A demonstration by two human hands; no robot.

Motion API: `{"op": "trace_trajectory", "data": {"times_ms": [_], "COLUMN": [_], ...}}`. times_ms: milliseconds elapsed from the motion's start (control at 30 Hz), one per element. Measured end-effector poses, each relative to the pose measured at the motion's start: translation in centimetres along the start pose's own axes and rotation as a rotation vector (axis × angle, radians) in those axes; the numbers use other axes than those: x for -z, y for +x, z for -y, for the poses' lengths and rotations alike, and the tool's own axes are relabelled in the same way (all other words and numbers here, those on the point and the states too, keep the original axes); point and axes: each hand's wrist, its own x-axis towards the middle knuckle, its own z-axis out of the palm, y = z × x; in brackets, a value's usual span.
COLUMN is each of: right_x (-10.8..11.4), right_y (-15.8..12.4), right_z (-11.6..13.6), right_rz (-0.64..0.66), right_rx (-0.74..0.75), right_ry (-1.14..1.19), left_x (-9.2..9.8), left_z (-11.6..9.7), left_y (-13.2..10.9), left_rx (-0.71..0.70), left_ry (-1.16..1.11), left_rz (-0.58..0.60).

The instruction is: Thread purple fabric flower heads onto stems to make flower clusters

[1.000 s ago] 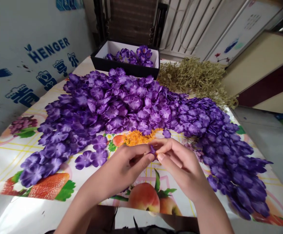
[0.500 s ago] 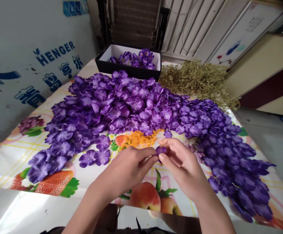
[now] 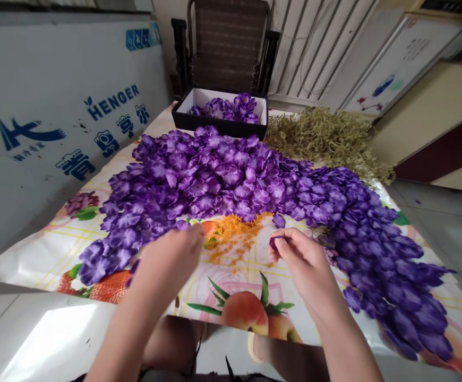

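A big heap of purple fabric flower petals (image 3: pixel 223 180) covers the table with its fruit-print cloth (image 3: pixel 35 254). My right hand (image 3: pixel 300 260) pinches one small purple petal (image 3: pixel 275 242) between thumb and fingertips, just right of a small pile of orange stamens (image 3: pixel 234 233). My left hand (image 3: pixel 171 260) reaches leftward over the loose petals near the heap's front edge, its back toward me and its fingers blurred and hidden, so I cannot see whether it holds anything.
A black box (image 3: pixel 221 124) with more purple flowers sits at the table's far end. Beside it lies a heap of dry olive-green stems (image 3: pixel 326 138). A chair (image 3: pixel 227 48) stands behind. A white printed panel (image 3: pixel 56 127) runs along the left.
My hands were together on one petal. Now the left hand has pulled away to the left toward the loose petals; the right hand keeps the petal. The view has tilted up slightly.
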Motion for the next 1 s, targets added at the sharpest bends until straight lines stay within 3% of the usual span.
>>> {"op": "trace_trajectory", "data": {"times_ms": [67,167,600,700,800,867,1000], "right_x": [-0.1,-0.5,-3.3,-3.4,-3.3,-3.2,-3.3], "right_y": [0.2,0.5,0.5,0.6,0.6,0.5,-0.3], "right_z": [0.2,0.5,2.1,2.1,2.0,2.2,3.0], "right_rz": [-0.017,-0.004,0.162,0.184,0.199,0.242,0.335], "right_rx": [-0.01,-0.019,-0.01,-0.001,0.103,0.191,0.199], "right_ry": [0.044,0.077,0.166,0.196,0.196,0.191,0.112], "left_x": [-0.2,-1.1,-1.9,-1.1,0.1,0.7,1.1], "left_z": [2.4,4.6,5.8,5.2,3.6,2.1,-0.2], "left_y": [1.0,2.4,4.0,3.6,2.0,0.7,-1.6], "left_rx": [0.109,0.164,0.153,0.144,0.09,-0.029,-0.213], "left_ry": [0.013,0.008,-0.045,-0.072,-0.163,-0.407,-0.606], "left_rz": [-0.004,0.004,-0.043,-0.09,-0.156,-0.242,-0.223]}}
